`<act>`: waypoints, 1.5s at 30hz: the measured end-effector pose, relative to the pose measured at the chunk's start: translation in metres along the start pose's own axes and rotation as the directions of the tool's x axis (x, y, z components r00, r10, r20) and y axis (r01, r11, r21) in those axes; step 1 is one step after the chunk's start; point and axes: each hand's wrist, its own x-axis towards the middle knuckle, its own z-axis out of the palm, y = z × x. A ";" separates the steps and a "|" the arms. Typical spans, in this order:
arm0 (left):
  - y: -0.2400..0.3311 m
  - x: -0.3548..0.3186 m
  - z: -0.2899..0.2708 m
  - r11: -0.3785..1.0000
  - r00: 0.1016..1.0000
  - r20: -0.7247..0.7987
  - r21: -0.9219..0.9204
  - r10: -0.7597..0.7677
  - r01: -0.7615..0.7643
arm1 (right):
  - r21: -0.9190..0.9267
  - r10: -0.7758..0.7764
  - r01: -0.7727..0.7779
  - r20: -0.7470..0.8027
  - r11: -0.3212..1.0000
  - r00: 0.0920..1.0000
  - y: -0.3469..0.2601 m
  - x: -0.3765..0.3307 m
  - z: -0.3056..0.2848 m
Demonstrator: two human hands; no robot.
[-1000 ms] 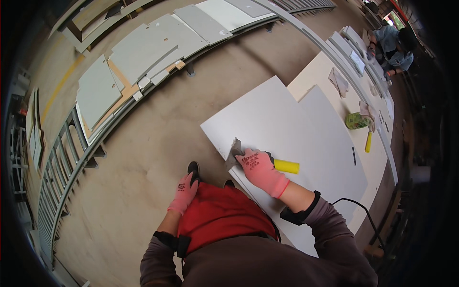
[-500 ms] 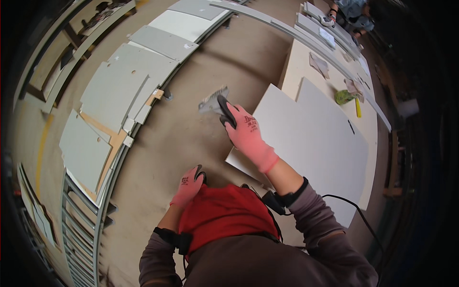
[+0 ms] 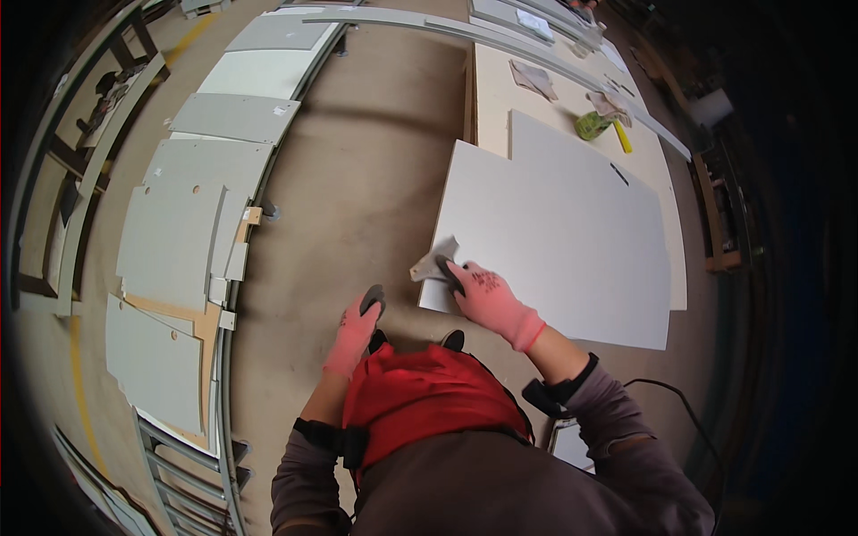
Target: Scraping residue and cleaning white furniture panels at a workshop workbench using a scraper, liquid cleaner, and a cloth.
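Observation:
My right hand [image 3: 490,299], in a pink glove with dark fingertips, pinches a crumpled grey cloth [image 3: 435,262]. The cloth is over the near left corner of a large pale grey panel [image 3: 563,232], which lies on a light-coloured table [image 3: 677,277]. My left hand [image 3: 356,330], gloved the same way, hangs in front of the red apron, left of the panel. Its fingers are loosely bent, the thumb stands apart, and I see nothing in it.
Grey and white panels [image 3: 170,241] cover a roller conveyor [image 3: 183,469] on the left. On the table are a green bottle [image 3: 592,125], a yellow-handled tool [image 3: 623,137], a rag [image 3: 534,80] and a dark pen-like item [image 3: 619,172]. Long grey strips [image 3: 500,45] cross the far end.
My right hand has brought the cloth from over the floor to the panel's near left corner. The view has turned, so table and conveyor sit further left.

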 end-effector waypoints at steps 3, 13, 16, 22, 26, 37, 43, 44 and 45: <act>0.013 -0.007 0.006 0.994 0.972 0.207 0.025 -0.110 0.107 | 0.060 0.088 -0.094 0.091 0.994 0.992 -0.012 -0.034 0.016; 0.027 -0.003 0.028 0.980 0.875 0.477 -0.114 -0.088 0.161 | 0.047 0.148 -0.159 0.177 0.986 0.973 -0.048 -0.041 0.016; 0.023 0.000 0.030 0.985 0.899 0.428 -0.095 -0.093 0.147 | 0.002 0.144 -0.148 0.213 0.989 0.966 -0.050 -0.036 0.016; 0.015 0.008 0.037 0.984 0.925 0.366 -0.102 -0.098 0.144 | -0.055 0.126 -0.117 0.196 0.992 0.972 -0.048 -0.024 0.014; 0.018 0.012 0.038 0.976 0.939 0.287 -0.041 -0.192 0.212 | -0.060 0.168 -0.158 0.246 0.986 0.955 -0.046 -0.012 0.007; 0.030 0.014 0.034 0.983 0.935 0.306 0.029 -0.181 0.181 | -0.141 0.054 -0.042 0.080 0.989 0.995 -0.023 0.003 0.018; 0.043 0.014 0.032 0.979 0.920 0.338 0.121 -0.198 0.166 | -0.016 0.222 -0.222 0.136 0.975 0.966 0.005 0.054 -0.026; 0.041 0.013 0.031 0.979 0.921 0.335 0.120 -0.197 0.165 | 0.016 0.236 -0.242 0.159 0.970 0.959 0.004 0.057 -0.032; 0.037 0.012 0.030 0.988 0.928 0.343 0.095 -0.145 0.119 | 0.015 0.233 -0.238 0.158 0.971 0.960 0.006 0.048 -0.024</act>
